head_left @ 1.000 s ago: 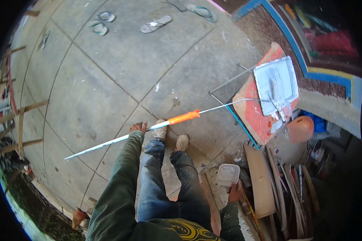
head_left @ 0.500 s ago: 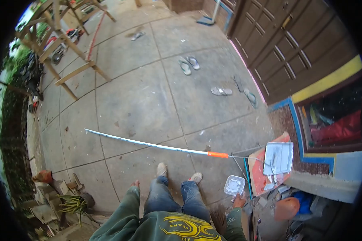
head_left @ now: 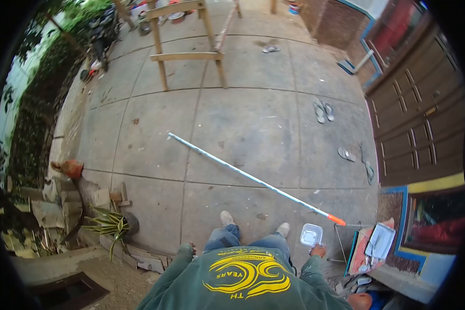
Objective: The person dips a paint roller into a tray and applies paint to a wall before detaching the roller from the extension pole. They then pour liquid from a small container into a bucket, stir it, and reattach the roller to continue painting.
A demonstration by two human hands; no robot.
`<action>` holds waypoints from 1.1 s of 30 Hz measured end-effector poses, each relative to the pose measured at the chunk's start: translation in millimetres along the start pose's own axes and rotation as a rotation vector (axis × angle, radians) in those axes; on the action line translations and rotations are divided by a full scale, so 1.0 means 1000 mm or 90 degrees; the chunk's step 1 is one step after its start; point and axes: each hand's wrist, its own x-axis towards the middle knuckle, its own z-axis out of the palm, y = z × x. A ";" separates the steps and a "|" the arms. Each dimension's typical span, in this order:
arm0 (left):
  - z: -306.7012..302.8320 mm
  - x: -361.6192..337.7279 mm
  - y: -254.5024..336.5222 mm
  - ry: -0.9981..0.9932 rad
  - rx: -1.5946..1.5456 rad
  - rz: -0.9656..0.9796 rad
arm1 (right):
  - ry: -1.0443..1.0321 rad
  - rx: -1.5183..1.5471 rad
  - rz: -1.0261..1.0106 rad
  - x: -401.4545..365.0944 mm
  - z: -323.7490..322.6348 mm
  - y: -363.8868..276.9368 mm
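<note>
My right hand (head_left: pixel 319 251) is closed on the near edge of a clear plastic container (head_left: pixel 311 235) with whitish residue inside. Low beside my body hangs my left hand (head_left: pixel 192 249), small in view, its fingers loosely apart and nothing seen in them. A long pale pole (head_left: pixel 248 175) with an orange grip (head_left: pixel 337 219) slants over the floor; its thin metal end reaches toward a white paint tray (head_left: pixel 380 241). The tray lies on a reddish board (head_left: pixel 357 255) to the right of my right hand.
Wooden trestle-like frame (head_left: pixel 187 56) stands ahead. Sandals (head_left: pixel 324 110) lie near the brown door (head_left: pixel 421 121) at right, with a dustpan (head_left: pixel 346 66) beyond. A potted plant (head_left: pixel 111 227), wood scraps and an orange-red object (head_left: pixel 71 168) are at left.
The view has turned to the left, so the pole, tray, sandals and frame appear farther right. The container is still in my right hand. My left hand shows lower in the view.
</note>
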 end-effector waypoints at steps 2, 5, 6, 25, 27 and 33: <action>-0.044 -0.005 0.029 0.027 -0.040 0.068 | -0.166 -0.035 0.095 -0.020 0.029 -0.031; -0.092 0.001 0.093 0.113 -0.008 0.134 | -0.208 0.049 0.053 -0.056 0.059 -0.113; -0.107 0.010 0.113 0.128 -0.022 0.172 | -0.207 0.046 0.051 -0.060 0.073 -0.129; -0.399 0.111 0.261 -0.258 -0.511 0.189 | -0.265 -0.040 -0.131 -0.229 0.357 -0.514; -0.451 0.148 0.314 -0.193 -0.392 0.176 | -0.253 0.011 -0.150 -0.248 0.358 -0.562; -0.500 0.191 0.332 -0.023 -0.067 0.062 | -0.149 -0.018 -0.111 -0.295 0.356 -0.559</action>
